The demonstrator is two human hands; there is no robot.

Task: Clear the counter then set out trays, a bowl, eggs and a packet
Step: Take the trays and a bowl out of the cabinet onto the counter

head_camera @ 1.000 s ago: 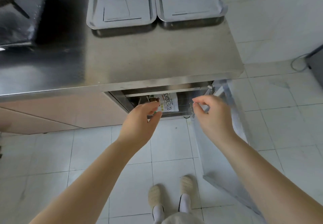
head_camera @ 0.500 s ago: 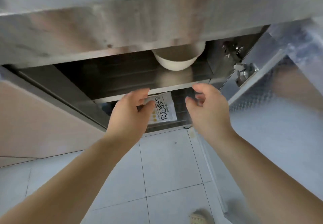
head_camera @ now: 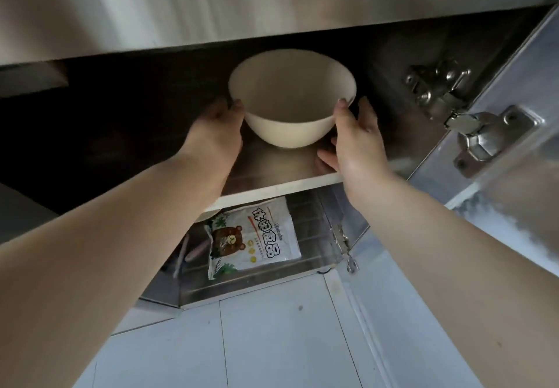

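Nearest the camera lies a floor of pale square tiles (head_camera: 272, 342) with thin grout lines, and two bare forearms reach up and away from it into an open stainless-steel cabinet. The cabinet door (head_camera: 514, 176) stands swung out on the right, carried by two metal hinges, one large (head_camera: 472, 127) near the upper shelf and one small (head_camera: 343, 245) by the lower shelf.

On the lower shelf (head_camera: 308, 262), near its front edge, one snack packet (head_camera: 257, 236) lies flat, white with a brown bear and bold printed characters. Just left of it, partly hidden by the left forearm, are a few thin stick-like items (head_camera: 193, 251), too dim to name.

Above, the upper shelf (head_camera: 281, 185) shows a bright front lip. One white bowl (head_camera: 292, 97) is on or just above it, toward its right end; whether its base touches the steel cannot be told. The left hand (head_camera: 217, 127) holds the bowl's left side, a fingertip at the rim. The right hand (head_camera: 357, 133) holds the right side, thumb on the rim, fingers curled behind and under it.

Over everything runs the brushed-steel counter edge (head_camera: 272, 3), and the cabinet's back is dark.
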